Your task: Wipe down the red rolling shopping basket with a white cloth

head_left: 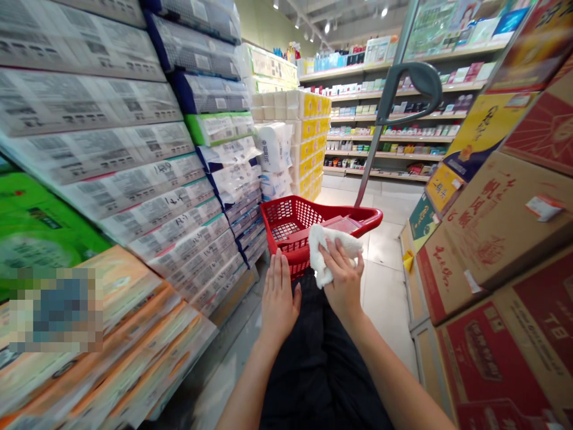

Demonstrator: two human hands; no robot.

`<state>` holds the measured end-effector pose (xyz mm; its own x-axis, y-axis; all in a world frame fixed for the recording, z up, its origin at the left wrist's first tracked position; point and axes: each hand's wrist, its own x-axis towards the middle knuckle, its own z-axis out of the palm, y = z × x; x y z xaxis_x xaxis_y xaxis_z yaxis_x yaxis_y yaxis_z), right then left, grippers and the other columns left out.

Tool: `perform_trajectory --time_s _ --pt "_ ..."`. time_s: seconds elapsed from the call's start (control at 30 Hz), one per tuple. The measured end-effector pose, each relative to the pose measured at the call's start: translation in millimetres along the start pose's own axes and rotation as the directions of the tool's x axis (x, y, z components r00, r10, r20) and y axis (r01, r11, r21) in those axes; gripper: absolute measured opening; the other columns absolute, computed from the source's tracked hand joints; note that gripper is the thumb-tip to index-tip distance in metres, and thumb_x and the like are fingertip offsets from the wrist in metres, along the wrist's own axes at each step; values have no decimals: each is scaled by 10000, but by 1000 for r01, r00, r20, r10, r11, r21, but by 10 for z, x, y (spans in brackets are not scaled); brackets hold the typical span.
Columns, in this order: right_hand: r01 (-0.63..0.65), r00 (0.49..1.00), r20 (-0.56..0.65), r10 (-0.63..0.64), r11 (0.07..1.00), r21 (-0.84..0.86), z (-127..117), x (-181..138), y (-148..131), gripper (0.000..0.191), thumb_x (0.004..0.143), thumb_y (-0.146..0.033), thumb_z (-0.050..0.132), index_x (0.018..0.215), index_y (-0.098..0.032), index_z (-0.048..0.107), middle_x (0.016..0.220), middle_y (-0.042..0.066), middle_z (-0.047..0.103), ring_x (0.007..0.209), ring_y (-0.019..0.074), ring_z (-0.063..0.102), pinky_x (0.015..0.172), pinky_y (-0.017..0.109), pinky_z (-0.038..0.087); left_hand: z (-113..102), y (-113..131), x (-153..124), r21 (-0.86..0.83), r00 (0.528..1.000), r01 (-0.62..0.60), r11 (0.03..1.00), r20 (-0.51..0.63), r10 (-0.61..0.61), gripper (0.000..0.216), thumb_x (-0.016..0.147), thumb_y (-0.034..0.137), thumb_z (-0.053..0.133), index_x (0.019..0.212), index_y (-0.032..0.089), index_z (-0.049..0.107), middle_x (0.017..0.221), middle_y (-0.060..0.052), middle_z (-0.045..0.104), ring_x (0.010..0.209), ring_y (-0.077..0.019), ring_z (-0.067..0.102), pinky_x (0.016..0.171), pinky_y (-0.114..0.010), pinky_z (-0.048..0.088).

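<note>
In the head view a red plastic shopping basket point(293, 258) with a latticed inside stands in front of my legs, with a long grey pole and handle point(409, 92) rising beyond it. My right hand point(344, 276) presses a crumpled white cloth point(319, 258) against the near right side of the basket, fingers over the cloth. Fingers stretched out together, my left hand point(280, 298) lies against the basket's near left rim and holds nothing. The cloth hides part of the rim beneath it.
Stacked tissue packs point(129, 149) line the left side, with yellow-ended paper rolls point(316, 137) farther back. Cardboard cartons point(487, 221) are piled on the right. Shelves of small boxed goods point(403, 134) stand across the far end of the tiled aisle point(380, 286).
</note>
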<state>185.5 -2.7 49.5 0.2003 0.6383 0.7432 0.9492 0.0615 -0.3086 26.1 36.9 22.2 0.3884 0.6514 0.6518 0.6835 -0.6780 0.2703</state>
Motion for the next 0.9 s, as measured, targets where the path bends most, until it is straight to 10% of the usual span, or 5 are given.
perform_trajectory --time_s 0.27,0.67,0.9 --pt "109 990 74 -117 988 113 140 -131 -468 429 926 -172 474 1333 -278 557 1449 34 540 1400 198 427 1212 473 2 73 -95 -45 27 998 -60 998 -13 60 858 902 191 512 1570 176 -26 1628 -191 185 1513 -299 160 1178 -509 314" --pt "126 991 -45 -126 992 -1 -24 57 187 405 906 -194 517 1290 -286 606 1390 36 596 1336 232 509 1209 489 48 -6 -1 12 4 1000 -6 1000 1 6 789 944 209 462 1570 167 -16 1630 -181 188 1510 -299 176 1165 -512 329" --pt "87 996 30 -90 992 88 144 -95 -364 466 913 -146 470 1363 -249 538 1457 56 531 1389 217 442 1208 480 -18 16 -63 -19 -10 998 -58 998 -2 58 841 919 216 495 1568 161 -39 1633 -196 158 1513 -306 159 1161 -515 337"
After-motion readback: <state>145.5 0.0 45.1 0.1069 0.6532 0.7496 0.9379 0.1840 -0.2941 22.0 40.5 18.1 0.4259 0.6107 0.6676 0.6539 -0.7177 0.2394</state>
